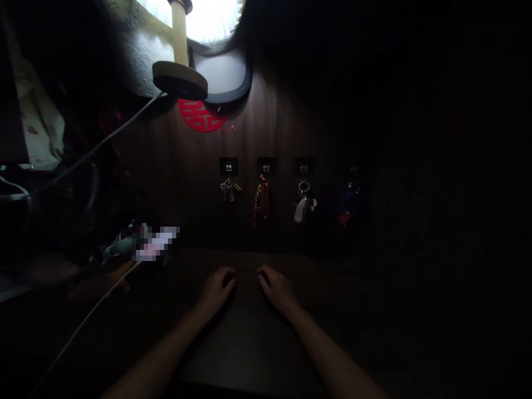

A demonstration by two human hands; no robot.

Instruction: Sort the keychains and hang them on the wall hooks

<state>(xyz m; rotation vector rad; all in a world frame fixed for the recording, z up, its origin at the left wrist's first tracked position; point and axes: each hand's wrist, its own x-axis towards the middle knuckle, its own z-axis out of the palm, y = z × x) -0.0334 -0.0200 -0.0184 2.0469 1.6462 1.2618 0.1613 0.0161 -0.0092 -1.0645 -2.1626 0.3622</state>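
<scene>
One dark tabletop (249,343) lies directly beneath my two hands, which seem to rest near its far edge. My left hand (218,285) and right hand (276,285) curl loosely, thumbs parted from fingers, a gap between them. Beyond and apart from both hang one dim bluish bundle (351,194), one orange strand (261,199), two key bunches (303,205), and their four hooks (266,166).
</scene>
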